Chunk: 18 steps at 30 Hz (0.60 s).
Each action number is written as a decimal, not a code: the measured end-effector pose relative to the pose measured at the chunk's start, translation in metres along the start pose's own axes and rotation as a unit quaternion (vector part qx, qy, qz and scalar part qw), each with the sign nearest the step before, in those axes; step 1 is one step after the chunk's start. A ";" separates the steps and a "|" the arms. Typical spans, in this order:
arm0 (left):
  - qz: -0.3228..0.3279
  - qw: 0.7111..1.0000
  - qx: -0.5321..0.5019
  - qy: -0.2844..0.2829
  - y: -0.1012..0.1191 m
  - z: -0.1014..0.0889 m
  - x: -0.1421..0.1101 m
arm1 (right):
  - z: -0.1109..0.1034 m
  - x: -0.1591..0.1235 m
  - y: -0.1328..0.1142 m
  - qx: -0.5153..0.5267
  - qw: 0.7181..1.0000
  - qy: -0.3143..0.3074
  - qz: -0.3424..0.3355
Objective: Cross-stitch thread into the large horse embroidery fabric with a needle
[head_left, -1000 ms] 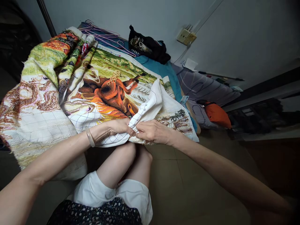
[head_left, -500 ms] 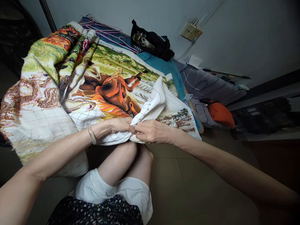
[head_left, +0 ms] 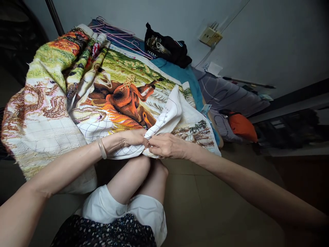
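A large cross-stitch cloth with a brown horse and green field lies draped over the table and across my knees. My left hand is closed on its folded front edge, and a pale bangle circles that wrist. Right beside it, my right hand pinches the same fold, the fingertips of both hands nearly touching. A white flap of gridded cloth stands up behind the fingers. Whether a needle is between them I cannot tell. Loose tan thread lies tangled on the horse.
Pink wire hangers and a black bag with thread in it lie at the back of the table. A wall socket with a cable is above. An orange bag sits at the right.
The view has shifted very slightly. Both hands keep their places on the cloth's fold, with no clear movement.
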State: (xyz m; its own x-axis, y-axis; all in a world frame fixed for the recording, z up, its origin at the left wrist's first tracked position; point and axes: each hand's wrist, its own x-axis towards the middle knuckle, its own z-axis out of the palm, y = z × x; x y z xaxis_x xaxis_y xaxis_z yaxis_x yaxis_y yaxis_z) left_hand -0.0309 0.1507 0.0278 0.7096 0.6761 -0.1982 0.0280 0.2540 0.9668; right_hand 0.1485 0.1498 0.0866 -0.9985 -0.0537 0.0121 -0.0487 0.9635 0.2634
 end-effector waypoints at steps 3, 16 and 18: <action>0.006 1.000 0.000 -0.004 0.000 0.000 -0.001 | 0.001 -0.001 0.000 0.006 1.000 0.011 0.007; -0.008 1.000 -0.023 -0.013 -0.005 0.001 0.001 | -0.002 0.005 -0.008 0.000 0.999 0.035 -0.016; -0.015 0.999 -0.030 -0.008 -0.002 0.002 0.000 | -0.004 0.004 -0.005 0.004 1.000 0.026 -0.003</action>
State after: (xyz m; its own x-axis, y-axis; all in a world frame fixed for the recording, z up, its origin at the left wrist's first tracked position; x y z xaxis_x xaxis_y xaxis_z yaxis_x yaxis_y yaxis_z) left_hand -0.0294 0.1492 0.0259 0.7207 0.6561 -0.2239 0.0074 0.3156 0.9489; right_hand 0.1446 0.1434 0.0887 -0.9955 -0.0737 0.0602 -0.0560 0.9650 0.2563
